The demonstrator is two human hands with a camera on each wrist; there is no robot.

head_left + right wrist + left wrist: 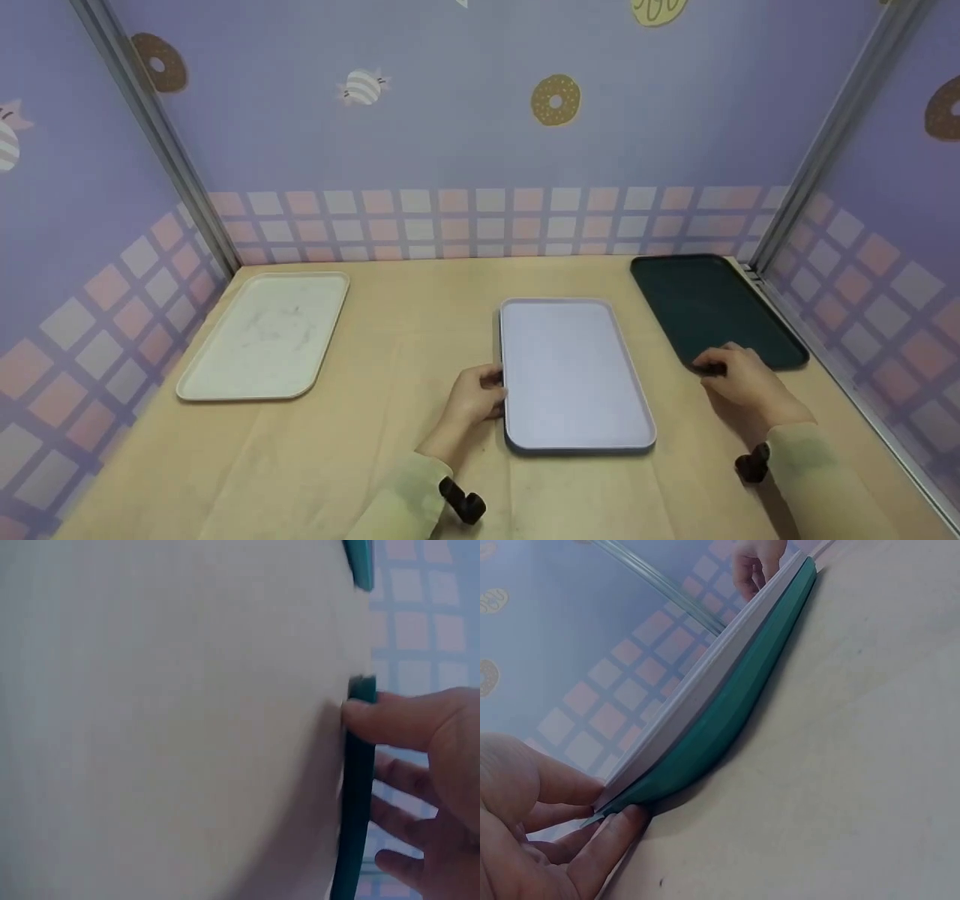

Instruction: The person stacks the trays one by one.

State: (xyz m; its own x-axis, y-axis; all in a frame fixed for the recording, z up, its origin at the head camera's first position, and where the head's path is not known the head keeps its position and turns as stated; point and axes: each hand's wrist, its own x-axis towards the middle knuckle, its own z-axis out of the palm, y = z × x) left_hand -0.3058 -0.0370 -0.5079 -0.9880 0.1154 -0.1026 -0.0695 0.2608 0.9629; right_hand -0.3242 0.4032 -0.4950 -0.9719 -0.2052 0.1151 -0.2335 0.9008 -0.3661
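Note:
A pale lavender tray [574, 375] lies in the middle of the table, stacked on a green tray [735, 705] whose side shows below it in the left wrist view. My left hand [474, 394] pinches the left edge of this stack. At the right lies a dark green tray [712, 304]. My right hand [742, 379] pinches its near left corner; the right wrist view has the thumb [397, 720] on one side of the rim, with the other fingers behind it.
An off-white tray [262, 337] with grey smudges lies at the left of the table. Patterned walls [450, 135] with metal posts [165, 142] enclose the back and both sides of the beige tabletop [405, 322].

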